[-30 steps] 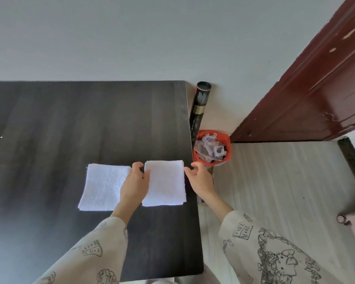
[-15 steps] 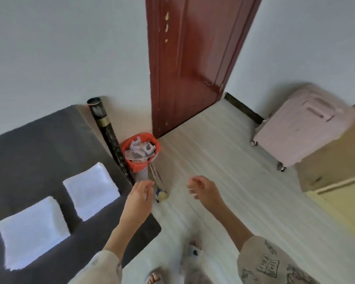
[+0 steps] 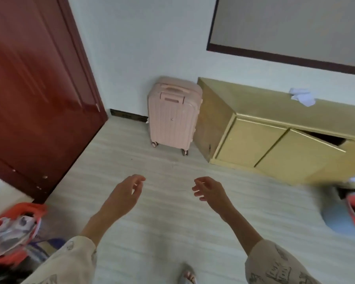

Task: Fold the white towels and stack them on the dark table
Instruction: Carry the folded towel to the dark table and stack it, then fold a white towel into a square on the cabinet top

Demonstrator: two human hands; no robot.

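My left hand (image 3: 124, 194) and my right hand (image 3: 210, 190) hang in front of me over the pale floor, both empty with fingers loosely spread. The dark table and the two folded white towels are out of view. A crumpled white cloth (image 3: 302, 96) lies on top of the yellow cabinet (image 3: 252, 140) at the right, far from both hands.
A pink suitcase (image 3: 173, 115) stands against the wall beside the cabinet. A dark red door (image 3: 33, 95) fills the left. An orange waste bin (image 3: 14, 224) with crumpled paper sits at lower left. A bluish round object (image 3: 344, 214) with red edging lies at the right edge.
The view has swung right, away from the dark table and its two folded towels, toward the suitcase and cabinet. Both hands left the towels and now hover empty over the floor.
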